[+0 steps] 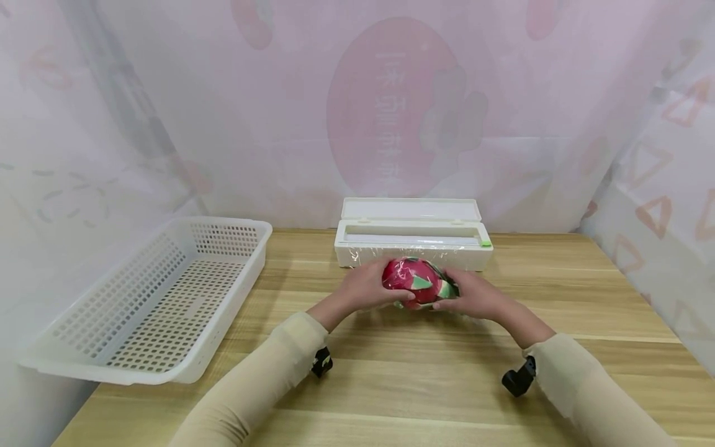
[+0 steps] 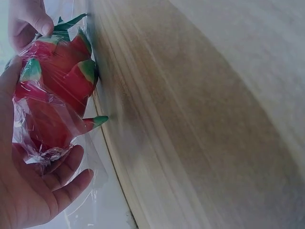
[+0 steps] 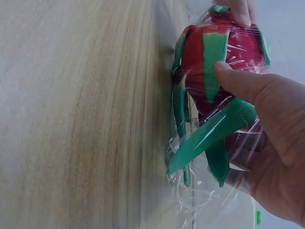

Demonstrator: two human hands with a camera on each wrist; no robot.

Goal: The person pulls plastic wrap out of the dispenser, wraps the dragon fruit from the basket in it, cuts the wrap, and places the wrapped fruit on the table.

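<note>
Between both hands is a red dragon fruit [image 1: 410,279] with green-tipped scales, covered in clear plastic wrap [image 3: 195,200]. My left hand [image 1: 365,287] grips its left end, thumb along the near side and fingers curled beneath, as the left wrist view shows. At the leafy right end, my right hand [image 1: 475,295] holds the fruit, with the thumb [image 3: 238,81] pressed on a green scale and the other fingers behind it. Loose film hangs past the long green leaves. Just behind the fruit stands a white cling film box [image 1: 413,254] with its lid up, film stretching over its front.
A white perforated plastic basket [image 1: 254,267] stands at the left on the wooden table [image 1: 424,385]. The box carries a green slider [image 1: 485,243] at its right end. Printed cloth walls [image 1: 268,124] enclose the table at the back and sides.
</note>
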